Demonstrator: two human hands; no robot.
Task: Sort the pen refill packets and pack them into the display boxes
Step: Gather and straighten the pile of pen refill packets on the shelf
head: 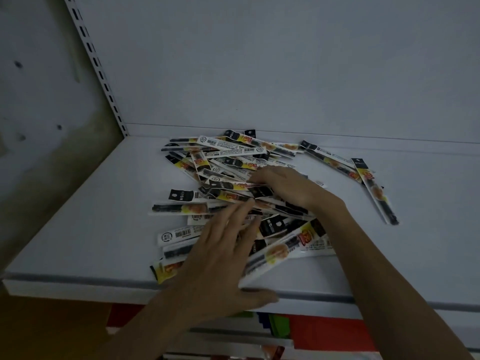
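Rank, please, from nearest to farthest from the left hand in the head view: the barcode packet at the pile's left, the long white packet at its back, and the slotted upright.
1. barcode packet: left edge of the pile, just beside the left hand.
2. long white packet: across the pile's back edge.
3. slotted upright: back-left corner, beyond the pile.

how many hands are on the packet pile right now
2. The left hand lies spread on the near side of the packet pile; the right hand rests on its middle, further back. Both are in full view.
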